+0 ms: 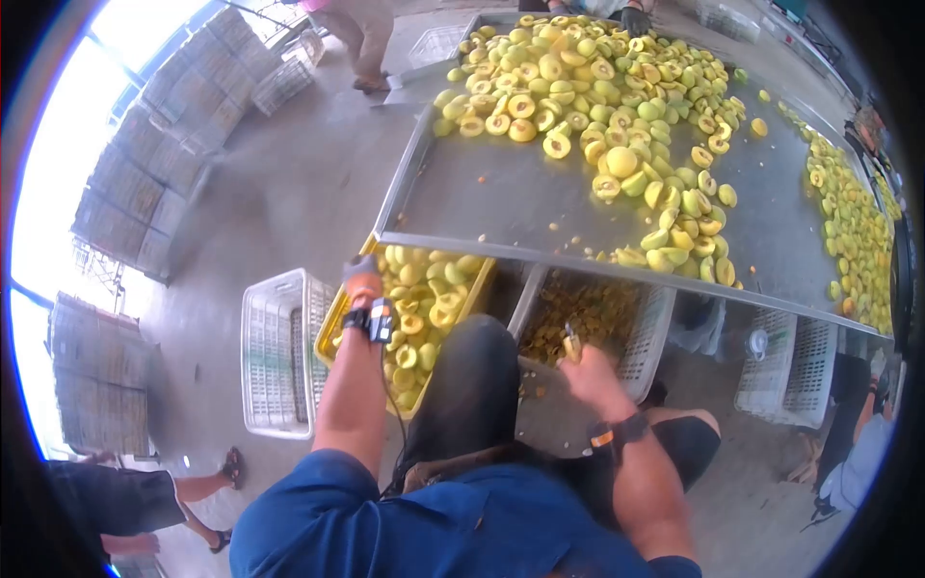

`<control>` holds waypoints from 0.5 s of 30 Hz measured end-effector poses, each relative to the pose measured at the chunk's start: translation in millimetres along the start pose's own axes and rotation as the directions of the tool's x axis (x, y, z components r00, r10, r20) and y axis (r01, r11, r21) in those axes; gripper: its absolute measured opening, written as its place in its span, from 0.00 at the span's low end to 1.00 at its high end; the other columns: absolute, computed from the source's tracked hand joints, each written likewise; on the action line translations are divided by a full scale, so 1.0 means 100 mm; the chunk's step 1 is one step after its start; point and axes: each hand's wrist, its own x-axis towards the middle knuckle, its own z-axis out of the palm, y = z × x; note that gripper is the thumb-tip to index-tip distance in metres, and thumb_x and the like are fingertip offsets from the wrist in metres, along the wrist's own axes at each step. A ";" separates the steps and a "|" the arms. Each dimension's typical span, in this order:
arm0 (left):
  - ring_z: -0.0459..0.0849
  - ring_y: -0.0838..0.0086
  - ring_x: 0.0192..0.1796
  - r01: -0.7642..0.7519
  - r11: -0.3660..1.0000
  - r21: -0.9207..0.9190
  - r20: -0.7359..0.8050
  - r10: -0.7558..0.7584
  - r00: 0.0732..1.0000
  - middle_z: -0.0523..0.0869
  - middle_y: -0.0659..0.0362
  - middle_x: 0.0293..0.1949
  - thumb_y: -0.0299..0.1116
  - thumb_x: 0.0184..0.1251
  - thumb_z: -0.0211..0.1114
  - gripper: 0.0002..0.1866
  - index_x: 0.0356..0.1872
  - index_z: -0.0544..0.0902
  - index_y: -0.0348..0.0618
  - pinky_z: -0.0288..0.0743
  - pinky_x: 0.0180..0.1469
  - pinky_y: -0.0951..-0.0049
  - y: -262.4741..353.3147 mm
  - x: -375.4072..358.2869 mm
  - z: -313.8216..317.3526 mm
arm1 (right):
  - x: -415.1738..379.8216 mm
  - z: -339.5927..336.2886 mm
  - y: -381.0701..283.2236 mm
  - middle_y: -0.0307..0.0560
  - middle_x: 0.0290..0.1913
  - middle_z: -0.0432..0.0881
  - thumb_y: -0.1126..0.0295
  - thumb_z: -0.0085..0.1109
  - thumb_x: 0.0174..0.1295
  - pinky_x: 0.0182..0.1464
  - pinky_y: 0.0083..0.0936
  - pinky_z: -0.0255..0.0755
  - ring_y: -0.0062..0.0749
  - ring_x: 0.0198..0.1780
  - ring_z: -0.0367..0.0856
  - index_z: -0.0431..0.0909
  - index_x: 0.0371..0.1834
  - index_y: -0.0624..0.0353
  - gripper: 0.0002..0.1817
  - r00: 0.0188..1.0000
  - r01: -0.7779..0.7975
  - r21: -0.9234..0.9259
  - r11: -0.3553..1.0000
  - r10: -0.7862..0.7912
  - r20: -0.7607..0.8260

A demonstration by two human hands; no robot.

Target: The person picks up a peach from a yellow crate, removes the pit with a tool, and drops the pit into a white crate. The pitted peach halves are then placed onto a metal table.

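Note:
My left hand (362, 279), in a grey and orange glove, is at the back left rim of a yellow crate (326, 339) holding halved yellow-green fruit (412, 299), peach-like. Its fingers are blurred, so whether they grip anything does not show. My right hand (592, 376) is closed around a small hand tool (572, 343) with a yellowish handle; its working end is hard to make out. Below the tool stands a grey-white crate (651, 339) of brown fruit pits (564, 313). Both wrists wear dark bands, the left with a small device.
A metal table (482, 197) in front carries a large heap of halved fruit (617, 106). A white crate (274, 352) stands left of the yellow one, and another white crate (785, 371) is under the table's right side. Stacked crates (145, 183) line the left. Other people are nearby.

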 end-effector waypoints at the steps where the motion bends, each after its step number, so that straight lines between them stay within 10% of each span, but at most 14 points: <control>1: 0.92 0.64 0.46 0.101 0.894 -0.437 -0.148 -0.182 0.972 0.92 0.55 0.47 0.29 0.72 0.69 0.17 0.59 0.87 0.37 0.86 0.50 0.66 0.20 0.08 -0.20 | 0.00 -0.05 -0.04 0.72 0.42 0.88 0.58 0.68 0.67 0.54 0.50 0.80 0.69 0.49 0.87 0.82 0.46 0.71 0.22 0.997 -0.054 0.085 0.995 0.049 0.063; 3: 0.91 0.68 0.46 0.003 0.189 -0.982 -0.112 -0.599 0.793 0.93 0.57 0.46 0.26 0.71 0.67 0.16 0.58 0.88 0.37 0.85 0.51 0.69 0.61 0.16 -0.51 | -0.03 -0.05 0.00 0.72 0.43 0.87 0.57 0.67 0.68 0.52 0.50 0.80 0.68 0.48 0.88 0.81 0.48 0.69 0.22 0.998 -0.014 0.101 0.995 0.008 0.055; 6: 0.89 0.73 0.44 -0.092 0.223 -0.970 -0.181 -0.423 0.888 0.93 0.57 0.46 0.24 0.69 0.69 0.15 0.55 0.90 0.36 0.84 0.49 0.73 1.54 0.33 -1.15 | -0.12 -0.16 -0.16 0.71 0.43 0.87 0.57 0.66 0.68 0.52 0.51 0.80 0.70 0.48 0.87 0.80 0.49 0.69 0.22 0.999 0.015 0.101 0.995 -0.019 0.032; 10: 0.91 0.57 0.54 -0.217 0.679 -0.702 -0.326 -0.035 0.945 0.93 0.49 0.50 0.30 0.70 0.67 0.17 0.58 0.89 0.41 0.84 0.59 0.62 2.43 0.92 -1.08 | -0.11 -0.33 -0.30 0.71 0.40 0.87 0.58 0.66 0.68 0.50 0.53 0.79 0.70 0.46 0.87 0.80 0.48 0.68 0.21 1.000 0.012 0.206 0.979 -0.015 0.017; 15: 0.86 0.47 0.61 -0.256 0.863 -0.436 -0.285 0.137 0.949 0.90 0.45 0.55 0.40 0.68 0.69 0.22 0.61 0.88 0.45 0.81 0.64 0.53 3.08 1.92 -0.69 | -0.03 -0.54 -0.32 0.69 0.36 0.86 0.57 0.67 0.67 0.48 0.52 0.80 0.68 0.44 0.88 0.80 0.47 0.67 0.20 0.996 -0.093 0.258 0.962 0.090 0.026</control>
